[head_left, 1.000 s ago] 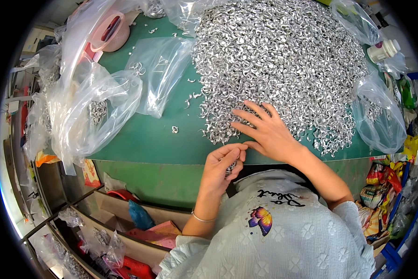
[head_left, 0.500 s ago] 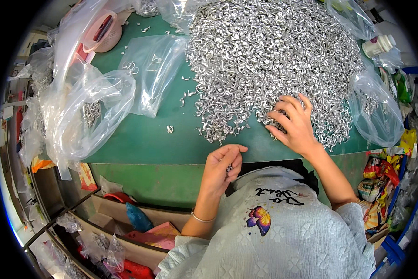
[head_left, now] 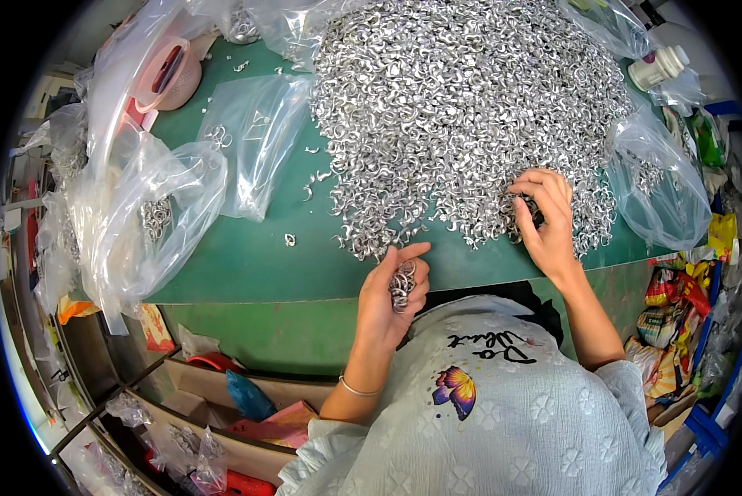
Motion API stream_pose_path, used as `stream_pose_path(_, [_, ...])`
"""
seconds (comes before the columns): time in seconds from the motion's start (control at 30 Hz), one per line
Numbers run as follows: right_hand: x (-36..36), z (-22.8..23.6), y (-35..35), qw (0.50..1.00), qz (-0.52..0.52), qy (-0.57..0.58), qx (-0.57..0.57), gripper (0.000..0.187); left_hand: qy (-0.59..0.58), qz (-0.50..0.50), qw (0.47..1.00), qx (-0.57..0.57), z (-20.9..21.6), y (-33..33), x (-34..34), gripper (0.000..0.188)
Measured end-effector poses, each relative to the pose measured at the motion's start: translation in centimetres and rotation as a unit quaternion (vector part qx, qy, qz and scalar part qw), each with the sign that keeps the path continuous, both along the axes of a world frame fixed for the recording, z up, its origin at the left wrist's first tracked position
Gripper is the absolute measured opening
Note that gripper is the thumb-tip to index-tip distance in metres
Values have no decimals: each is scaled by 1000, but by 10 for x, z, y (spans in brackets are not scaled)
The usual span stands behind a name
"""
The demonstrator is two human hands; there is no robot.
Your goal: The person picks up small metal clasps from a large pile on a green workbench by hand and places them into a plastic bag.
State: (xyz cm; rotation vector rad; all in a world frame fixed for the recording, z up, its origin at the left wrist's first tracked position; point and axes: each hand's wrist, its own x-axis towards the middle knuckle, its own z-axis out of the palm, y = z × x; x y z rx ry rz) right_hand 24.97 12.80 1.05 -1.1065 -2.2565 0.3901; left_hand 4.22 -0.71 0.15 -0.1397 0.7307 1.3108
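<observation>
A broad pile of small silver curved metal pieces (head_left: pixel 462 107) spreads over the green table (head_left: pixel 255 260). Near the table's front edge, my left hand (head_left: pixel 379 302) is turned partly palm up, its fingers curled round several silver metal rings (head_left: pixel 402 285). Its index finger points to the right. At the pile's front right part, my right hand (head_left: pixel 550 223) reaches in from above with bent fingers. Thumb and fingers are apart, and pieces of the pile show in the gap. One loose piece (head_left: pixel 290 240) lies by itself on the table, left of the pile.
Clear plastic bags (head_left: pixel 255 140) lie left of the pile, one with rings inside; another bag (head_left: pixel 664 186) is at the right. A pink basket (head_left: pixel 177 83) stands back left, a white bottle (head_left: pixel 658 68) back right. Below the table, an open drawer (head_left: pixel 214 384) holds packets.
My left hand has turned and loosened, so the rings in its palm show now. The right hand has shifted right along the pile's front. The view has moved slightly.
</observation>
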Motion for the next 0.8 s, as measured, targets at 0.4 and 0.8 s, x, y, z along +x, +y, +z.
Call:
stream_pose_path(0.4, [-27, 1, -16, 996, 32, -86, -10, 33, -33, 2, 999, -13, 2, 10, 15, 38])
stream_pose_path(0.8, [-19, 7, -6, 996, 49, 42, -65, 27, -78, 30, 996, 16, 6, 14, 17, 34])
